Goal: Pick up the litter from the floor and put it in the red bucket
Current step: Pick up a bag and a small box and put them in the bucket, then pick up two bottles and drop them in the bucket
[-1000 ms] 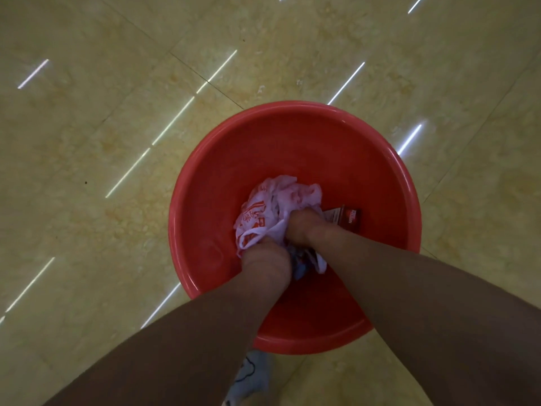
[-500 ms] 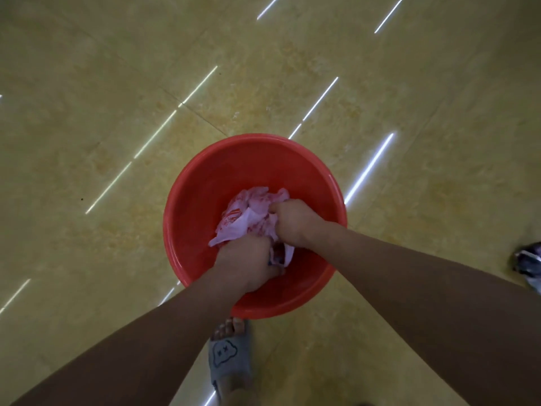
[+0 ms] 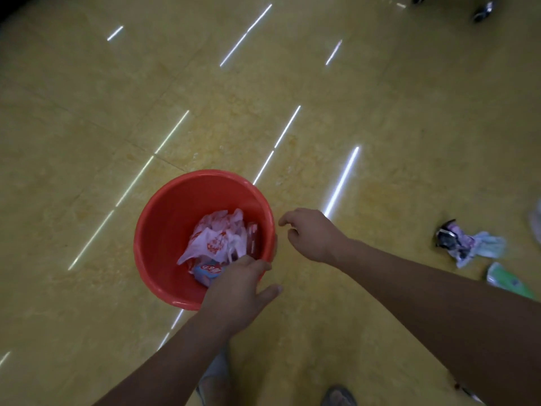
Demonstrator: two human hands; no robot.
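The red bucket (image 3: 164, 224) stands on the yellow tiled floor, seen from above. Inside it lie a crumpled white plastic bag with red print (image 3: 215, 240), a light blue wrapper (image 3: 206, 272) and a red packet (image 3: 253, 238). My left hand (image 3: 238, 288) hovers over the bucket's near right rim, fingers spread, holding nothing. My right hand (image 3: 311, 234) is just right of the bucket, outside it, fingers loosely curled and empty. More litter lies on the floor at right: a crumpled purple-and-white wrapper (image 3: 465, 243) and a green-and-white packet (image 3: 508, 281).
My feet in grey slippers (image 3: 215, 373) show at the bottom edge. Another piece of pale litter (image 3: 537, 218) touches the right edge. Dark shoes (image 3: 483, 8) are at the far top right. Ceiling lights reflect as bright streaks on the glossy floor.
Both hands let go of the white bag and came out of the bucket. The view pulled back and up, so floor litter at right came into sight.
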